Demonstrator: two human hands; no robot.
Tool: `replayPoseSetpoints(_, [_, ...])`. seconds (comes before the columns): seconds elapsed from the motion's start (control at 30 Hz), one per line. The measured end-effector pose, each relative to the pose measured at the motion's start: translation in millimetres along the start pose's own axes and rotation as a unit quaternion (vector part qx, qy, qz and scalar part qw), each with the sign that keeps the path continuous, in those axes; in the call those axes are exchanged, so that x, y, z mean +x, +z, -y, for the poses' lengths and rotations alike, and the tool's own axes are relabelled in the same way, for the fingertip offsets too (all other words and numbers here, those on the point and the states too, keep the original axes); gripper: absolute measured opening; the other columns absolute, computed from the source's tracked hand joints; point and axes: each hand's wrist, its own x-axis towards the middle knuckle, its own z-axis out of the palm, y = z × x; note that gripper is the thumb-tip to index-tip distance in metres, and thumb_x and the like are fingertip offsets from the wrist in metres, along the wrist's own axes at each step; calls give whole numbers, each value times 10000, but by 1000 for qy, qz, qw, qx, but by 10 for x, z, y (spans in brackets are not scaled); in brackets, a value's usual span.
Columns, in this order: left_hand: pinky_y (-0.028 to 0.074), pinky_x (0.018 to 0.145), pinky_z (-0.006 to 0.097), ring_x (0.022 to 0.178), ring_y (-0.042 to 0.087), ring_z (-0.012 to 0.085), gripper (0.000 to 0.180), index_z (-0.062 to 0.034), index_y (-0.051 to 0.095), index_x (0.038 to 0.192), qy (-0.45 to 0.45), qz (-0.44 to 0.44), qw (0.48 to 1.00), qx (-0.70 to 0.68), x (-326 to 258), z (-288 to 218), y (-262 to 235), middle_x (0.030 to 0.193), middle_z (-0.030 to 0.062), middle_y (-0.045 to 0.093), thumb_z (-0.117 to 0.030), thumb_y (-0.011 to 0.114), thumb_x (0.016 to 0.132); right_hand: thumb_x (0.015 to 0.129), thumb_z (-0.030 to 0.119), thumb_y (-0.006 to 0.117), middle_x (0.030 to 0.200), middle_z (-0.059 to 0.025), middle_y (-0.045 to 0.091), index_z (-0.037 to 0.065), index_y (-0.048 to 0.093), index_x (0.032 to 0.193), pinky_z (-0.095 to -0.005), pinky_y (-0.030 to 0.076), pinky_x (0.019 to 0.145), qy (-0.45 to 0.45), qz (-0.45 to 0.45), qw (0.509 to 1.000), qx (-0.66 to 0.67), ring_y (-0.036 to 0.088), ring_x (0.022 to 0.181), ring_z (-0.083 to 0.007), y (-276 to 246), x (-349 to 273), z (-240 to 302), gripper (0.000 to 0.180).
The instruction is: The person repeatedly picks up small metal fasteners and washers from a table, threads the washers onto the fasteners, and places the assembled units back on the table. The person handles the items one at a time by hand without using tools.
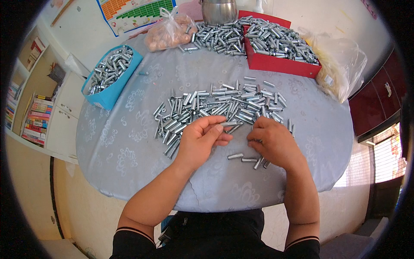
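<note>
1. Left hand (198,140): thumb and fingers (213,119) pinch a metal sleeve (230,125), out past the fingertips, above the near edge of the pile (215,103).
2. Right hand (276,142): fingers curled inward, knuckles up; can't tell if they grip a part, the contact is hidden.
3. Key relation: held sleeve lies left of the right fingers and slightly farther from the person, small gap between. Left hand nearer, since it's on it; right hand just beside the free end.
4. Held sleeve's long axis runs roughly left-right, near level; free end points right, toward the right hand. Which end is threaded or plain: too small to tell.
5. Loose sleeves (236,156) lie on the surface (120,129) just below the right hand, nearer the person; leftmost lies roughly crosswise, others vary.
</note>
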Motion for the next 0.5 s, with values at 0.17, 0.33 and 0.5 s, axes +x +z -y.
replayPoseSetpoints(0.17, [579,731,305,862,692,210,237,21,597,1170,3,-1,1000,11,-4,7,-17,1040,136,681,-69,541,958,777,45,697,793,-54,602,42,627,856,-323,489,660,71,-101,979,162,600,724,-189,59,53,12,105])
replayPoseSetpoints(0.33, [580,718,300,845,695,209,226,15,609,1153,3,1,1000,7,9,6,5,1025,132,687,-72,556,951,843,22,676,761,-2,618,8,624,868,-228,461,614,129,-202,905,352,539,671,-54,176,119,58,59])
replayPoseSetpoints(0.5, [581,716,297,840,696,206,221,17,608,1148,0,0,1000,0,4,8,25,1028,133,687,-70,554,952,824,28,707,808,-8,641,9,641,904,-223,473,638,133,-147,904,379,567,710,-57,231,113,48,105])
